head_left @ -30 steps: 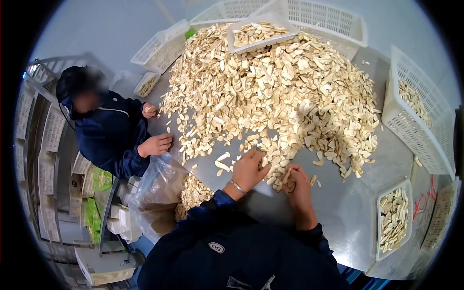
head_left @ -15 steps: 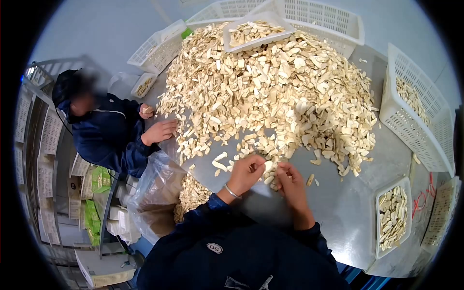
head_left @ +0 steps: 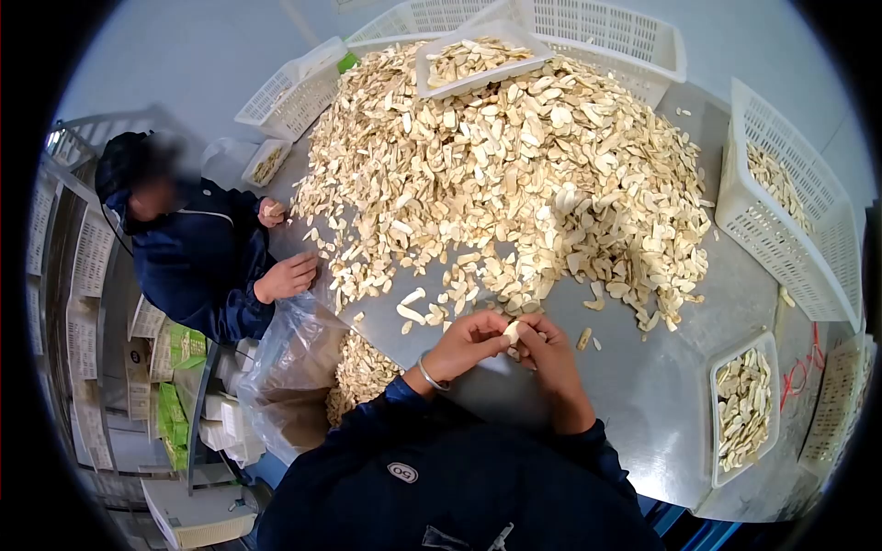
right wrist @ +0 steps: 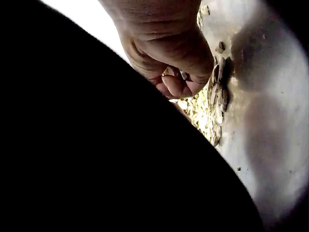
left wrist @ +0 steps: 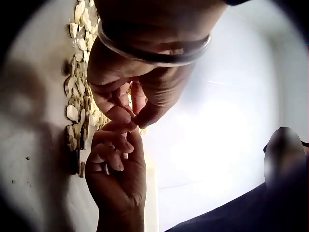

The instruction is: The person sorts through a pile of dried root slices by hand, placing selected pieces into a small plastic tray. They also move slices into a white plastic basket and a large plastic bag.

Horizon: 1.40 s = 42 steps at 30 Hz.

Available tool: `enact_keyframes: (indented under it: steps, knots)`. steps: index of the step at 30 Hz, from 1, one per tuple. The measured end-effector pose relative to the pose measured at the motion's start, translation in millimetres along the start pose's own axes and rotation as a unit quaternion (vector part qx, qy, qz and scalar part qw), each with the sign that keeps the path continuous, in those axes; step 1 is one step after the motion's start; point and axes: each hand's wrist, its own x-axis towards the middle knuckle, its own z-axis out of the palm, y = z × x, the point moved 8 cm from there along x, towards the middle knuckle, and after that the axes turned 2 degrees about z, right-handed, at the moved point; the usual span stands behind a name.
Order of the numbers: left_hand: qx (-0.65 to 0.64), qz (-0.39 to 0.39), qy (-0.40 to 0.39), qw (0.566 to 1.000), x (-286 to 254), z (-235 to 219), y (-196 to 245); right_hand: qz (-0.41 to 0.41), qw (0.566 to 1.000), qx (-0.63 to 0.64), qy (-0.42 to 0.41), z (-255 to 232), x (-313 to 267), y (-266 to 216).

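My two hands meet just in front of a big heap of pale dried slices (head_left: 432, 174) on a metal table. The left hand (head_left: 464, 347), with a metal bangle at its wrist, pinches one pale slice (head_left: 512, 333) between thumb and fingers. Touching the same slice are the fingertips of my right hand (head_left: 548, 356). In the left wrist view the fingertips of both hands come together, and the right hand's other fingers (left wrist: 113, 152) are curled. The right wrist view shows bits of slice (right wrist: 170, 72) inside that curled hand, partly hidden by the fingers.
A white tray of slices (head_left: 717, 432) stands at the right, below a white basket (head_left: 781, 220). Another tray (head_left: 482, 83) rests on the heap. At the left another person (head_left: 197, 239) works beside a clear plastic bag (head_left: 289, 367). Loose slices (head_left: 411, 312) lie near my left hand.
Both hands have drawn back from the heap's edge toward my body and closed together. A pale slice now sits between their fingertips. The other person's nearer hand moved out to the slices and back.
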Motion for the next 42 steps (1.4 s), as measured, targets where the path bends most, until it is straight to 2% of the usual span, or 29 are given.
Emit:
enact_keyframes:
  steps: [6, 9, 11, 12, 13, 14, 15, 18, 21, 22, 28, 31, 32, 35, 36, 38, 39, 42]
  knots:
    - [-0.136, -0.029, -0.043, 0.989, -3, -2, -18, 0.014, 0.999, 0.038, -0.018, 9, -4, -3]
    - [-0.083, -0.054, -0.024, 0.995, -6, -18, -12, 0.023, 0.996, 0.083, -0.005, 0, 0, 0]
    - [0.125, -0.014, 0.054, 0.991, -2, -43, 2, 0.019, 0.991, 0.133, 0.017, -3, 2, -3]
    - [0.228, 0.006, 0.092, 0.969, 1, -54, 10, 0.027, 0.987, 0.157, 0.024, -2, 2, -4]
    - [0.341, 0.076, 0.116, 0.93, 7, -61, 25, 0.034, 0.982, 0.181, 0.03, 0, 0, -8]
    - [0.448, 0.144, 0.139, 0.871, 13, -65, 38, 0.042, 0.977, 0.205, 0.037, 2, -2, -9]
    - [0.547, 0.21, 0.158, 0.795, 17, -65, 51, 0.043, 0.981, 0.188, 0.026, 4, -2, -8]
    - [0.622, 0.224, 0.2, 0.723, 45, -72, 59, 0.043, 0.988, 0.149, 0.005, 6, -3, -8]
    - [0.624, 0.236, 0.194, 0.719, 69, -80, 53, 0.039, 0.989, 0.139, 0.013, 0, -3, -8]
    - [0.635, 0.207, 0.192, 0.719, 74, -87, 47, 0.036, 0.989, 0.143, 0.02, -3, -2, -7]
    - [0.657, 0.132, 0.226, 0.707, 49, -98, 42, 0.033, 0.988, 0.151, 0.031, -11, 0, -3]
    - [0.682, 0.148, 0.207, 0.686, 43, -98, 38, 0.031, 0.982, 0.183, 0.037, -6, 1, -4]
    - [0.671, 0.17, 0.205, 0.692, 44, -87, 43, 0.029, 0.979, 0.195, 0.042, -4, 0, -5]
    - [0.614, 0.309, 0.148, 0.711, 58, -52, 55, 0.064, 0.984, 0.138, 0.096, 4, -5, -11]
    - [0.623, 0.318, 0.13, 0.703, 62, -42, 58, 0.056, 0.987, 0.136, 0.071, 3, -3, -9]
    - [0.647, 0.291, 0.116, 0.695, 72, -42, 51, 0.038, 0.99, 0.131, 0.019, 0, 1, -6]
    - [0.66, 0.278, 0.108, 0.69, 77, -41, 48, 0.039, 0.989, 0.142, 0.022, -2, 1, -6]
    - [0.628, 0.253, 0.127, 0.725, 71, -45, 48, 0.043, 0.984, 0.173, 0.015, -4, 0, -5]
